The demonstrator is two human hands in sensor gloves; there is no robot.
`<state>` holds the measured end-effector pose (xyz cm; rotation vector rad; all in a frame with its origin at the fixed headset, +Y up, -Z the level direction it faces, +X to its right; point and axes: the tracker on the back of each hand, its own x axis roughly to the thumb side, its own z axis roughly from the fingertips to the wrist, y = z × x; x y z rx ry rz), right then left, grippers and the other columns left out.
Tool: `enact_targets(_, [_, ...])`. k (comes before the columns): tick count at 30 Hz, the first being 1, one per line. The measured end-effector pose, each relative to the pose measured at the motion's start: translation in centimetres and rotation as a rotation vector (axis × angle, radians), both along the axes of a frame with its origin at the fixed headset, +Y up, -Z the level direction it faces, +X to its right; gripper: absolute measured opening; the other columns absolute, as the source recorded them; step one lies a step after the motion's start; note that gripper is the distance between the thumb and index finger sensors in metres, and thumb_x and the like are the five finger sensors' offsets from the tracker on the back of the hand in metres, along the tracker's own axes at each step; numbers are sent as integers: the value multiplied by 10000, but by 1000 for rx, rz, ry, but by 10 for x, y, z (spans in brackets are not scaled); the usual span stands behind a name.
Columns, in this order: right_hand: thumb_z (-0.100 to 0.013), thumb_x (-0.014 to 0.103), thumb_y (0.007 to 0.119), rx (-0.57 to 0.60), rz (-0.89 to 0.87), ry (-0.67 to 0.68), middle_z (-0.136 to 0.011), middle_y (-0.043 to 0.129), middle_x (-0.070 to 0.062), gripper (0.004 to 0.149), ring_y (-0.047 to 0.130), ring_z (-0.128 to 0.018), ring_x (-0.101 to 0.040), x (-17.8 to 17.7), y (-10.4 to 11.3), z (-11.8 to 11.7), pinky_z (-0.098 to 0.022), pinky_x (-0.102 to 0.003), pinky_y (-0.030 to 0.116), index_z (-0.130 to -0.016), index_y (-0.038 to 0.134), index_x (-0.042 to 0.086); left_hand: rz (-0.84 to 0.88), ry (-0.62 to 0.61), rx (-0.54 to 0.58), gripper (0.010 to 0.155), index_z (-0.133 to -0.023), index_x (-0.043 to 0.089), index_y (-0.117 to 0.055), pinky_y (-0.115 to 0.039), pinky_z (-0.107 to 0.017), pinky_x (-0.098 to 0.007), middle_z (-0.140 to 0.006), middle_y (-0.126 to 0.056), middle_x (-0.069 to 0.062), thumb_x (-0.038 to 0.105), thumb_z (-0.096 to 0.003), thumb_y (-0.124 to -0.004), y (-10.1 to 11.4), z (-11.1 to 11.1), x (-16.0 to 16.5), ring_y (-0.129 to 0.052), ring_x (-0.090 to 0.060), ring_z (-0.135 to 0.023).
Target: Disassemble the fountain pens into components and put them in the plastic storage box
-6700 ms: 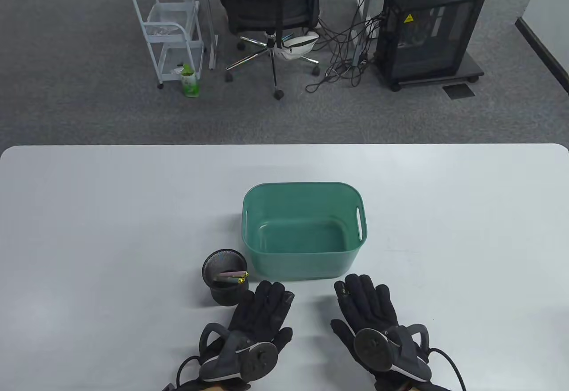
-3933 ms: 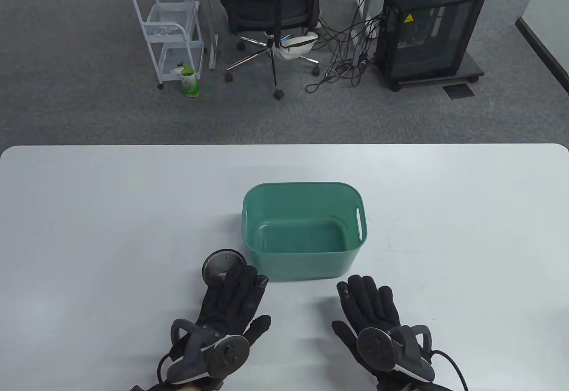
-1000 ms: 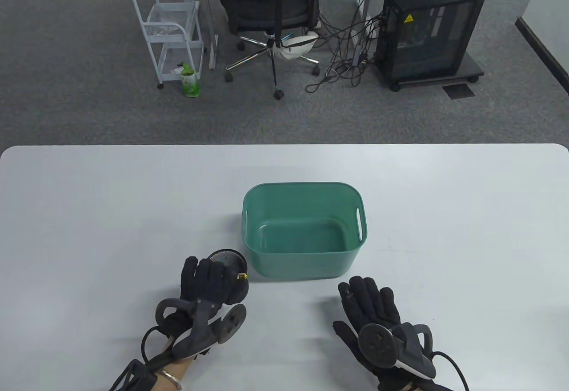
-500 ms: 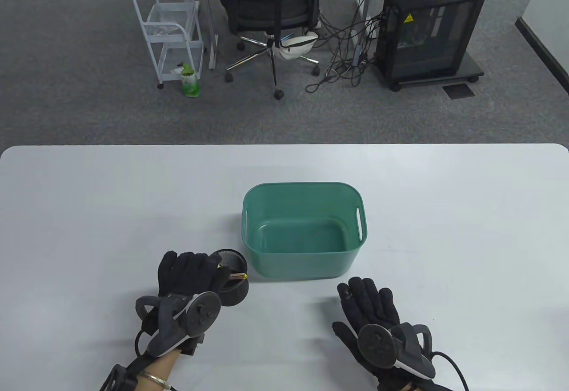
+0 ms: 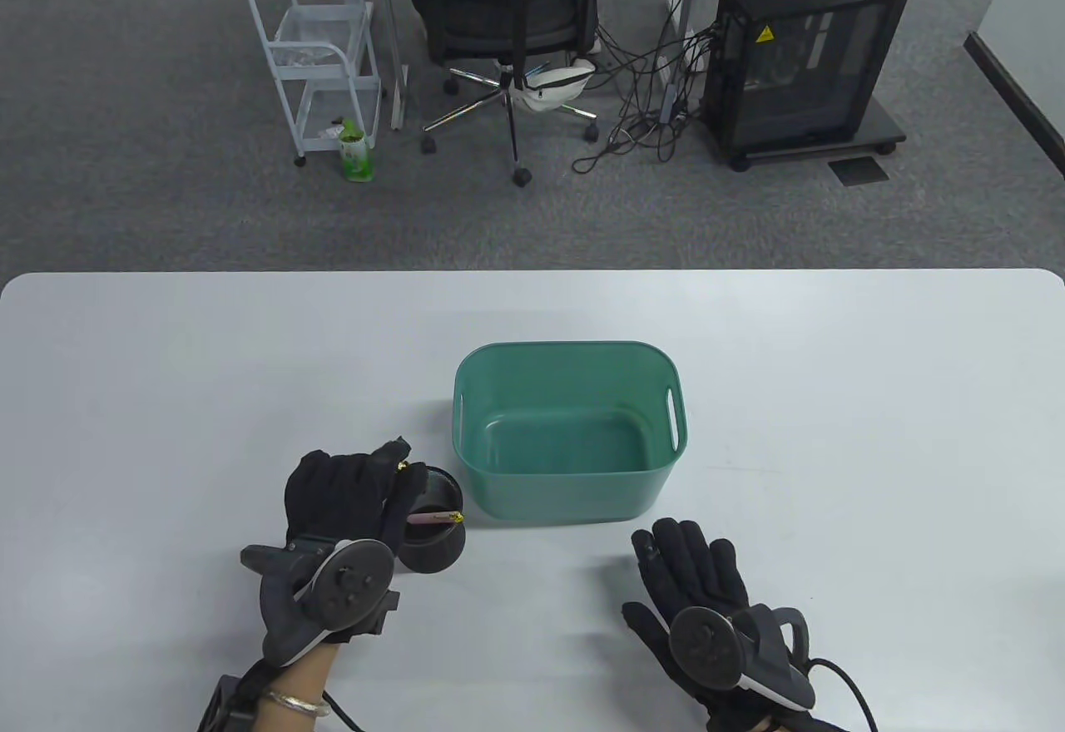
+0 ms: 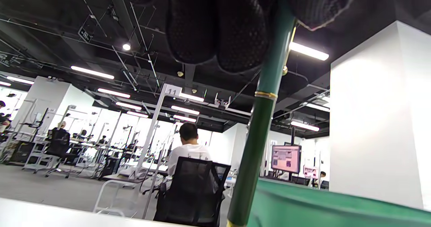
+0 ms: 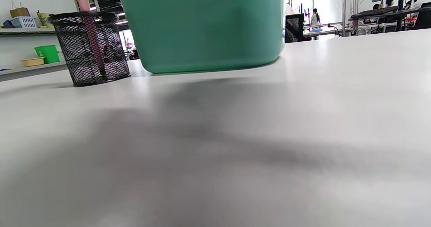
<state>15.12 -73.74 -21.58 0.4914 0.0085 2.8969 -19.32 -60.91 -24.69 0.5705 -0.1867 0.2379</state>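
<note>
One teal plastic storage box [image 5: 570, 432] sits mid-table. Just left of its near corner, a black mesh pen cup [image 5: 433, 520] keeps a pink pen [image 5: 434, 517]. Above the cup, the left hand [image 5: 345, 495] pinches a dark green, gold-ringed fountain pen [image 6: 259, 132]. The right hand [image 5: 691, 570] lies flat, fingers relaxed.

Table [image 5: 166, 366] w/ box [image 5: 569, 507], mesh cup [image 5: 433, 551], right hand [image 5: 695, 578]

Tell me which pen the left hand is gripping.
The green pen, gripped by the left hand. The pink pen leans untouched in the mesh cup.
</note>
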Motion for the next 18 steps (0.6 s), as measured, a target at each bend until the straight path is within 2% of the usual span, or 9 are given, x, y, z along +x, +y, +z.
enact_targets(10, [-623, 560, 456, 0, -11, 5, -1257, 198, -121, 736, 244, -1156, -372, 0, 0, 0, -831, -534, 183, -1227, 296, 171, 188, -177, 166, 494, -930, 114, -866, -638, -744, -522, -669, -1012, 49, 490, -674, -674, 15, -5, 36, -974, -239, -682])
enact_targets(14, [-623, 560, 457, 18, -11, -15, -1256, 198, -123, 736, 242, -1157, -372, 2, 2, -1, -831, -534, 182, -1228, 295, 171, 327, -309, 144, 495, -906, 90, -883, -667, -725, -507, -647, -1032, 57, 481, -671, -691, 9, -7, 43, -999, -228, -656])
enact_targets(18, [-623, 560, 457, 39, -18, -26, -1256, 198, -123, 736, 243, -1157, -371, 5, 5, 0, -831, -534, 183, -1228, 295, 173, 336, -338, 136, 495, -905, 89, -885, -672, -722, -504, -647, -1038, 60, 481, -673, -692, 7, -7, 45, -1005, -224, -658])
